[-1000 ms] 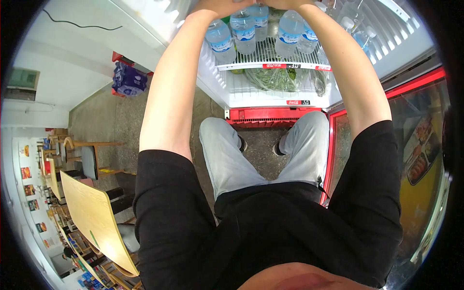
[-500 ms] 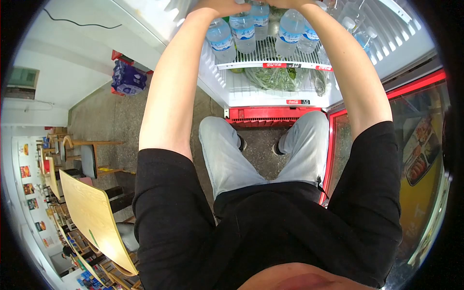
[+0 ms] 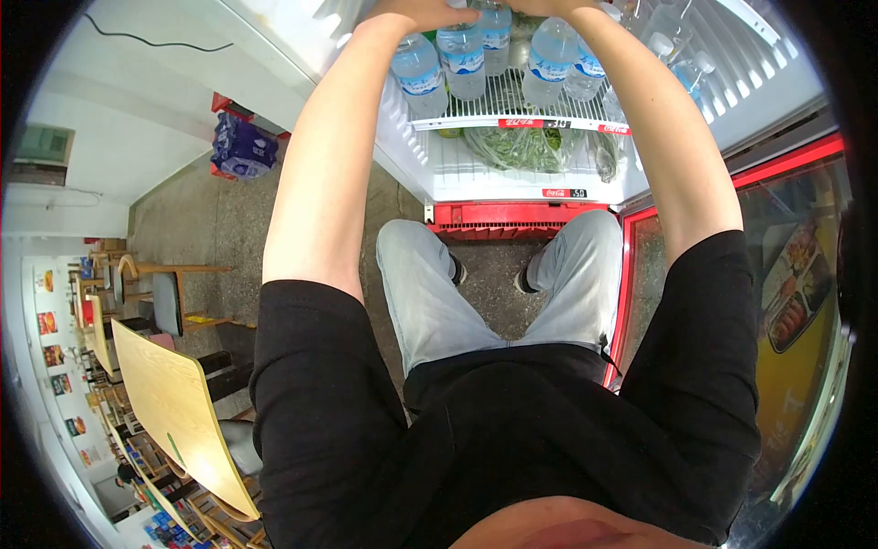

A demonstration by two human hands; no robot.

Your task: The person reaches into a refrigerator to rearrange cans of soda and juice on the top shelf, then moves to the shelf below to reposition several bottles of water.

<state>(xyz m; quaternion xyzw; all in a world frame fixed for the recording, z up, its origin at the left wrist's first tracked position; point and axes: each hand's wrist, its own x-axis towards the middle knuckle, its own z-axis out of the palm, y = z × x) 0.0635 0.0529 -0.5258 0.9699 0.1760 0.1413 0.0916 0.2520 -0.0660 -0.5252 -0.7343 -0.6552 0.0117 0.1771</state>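
Note:
My left hand (image 3: 422, 13) reaches into the fridge at the top edge of the view, its thumb lying across the neck of a water bottle (image 3: 463, 66). Close by on its right, my right hand (image 3: 551, 7) is above another clear bottle (image 3: 550, 69) with a blue label. The frame's top edge cuts off most fingers of both hands, so I cannot tell what they grip. More water bottles stand upright on the wire shelf (image 3: 494, 108), including one (image 3: 419, 78) beneath my left wrist and one (image 3: 585, 73) beside my right forearm.
A bag of leafy greens (image 3: 526, 151) lies on the lower shelf. The fridge's red-edged door (image 3: 786, 169) stands open at my right. Bottles (image 3: 692, 71) lean at the right inner wall. Leftward are a purple wrapped pack (image 3: 242, 146) and a wooden table (image 3: 169, 393) with chairs.
The view shifts very slightly; the bottles appear a touch further right and lower. Both hands stay at the same place over the bottles.

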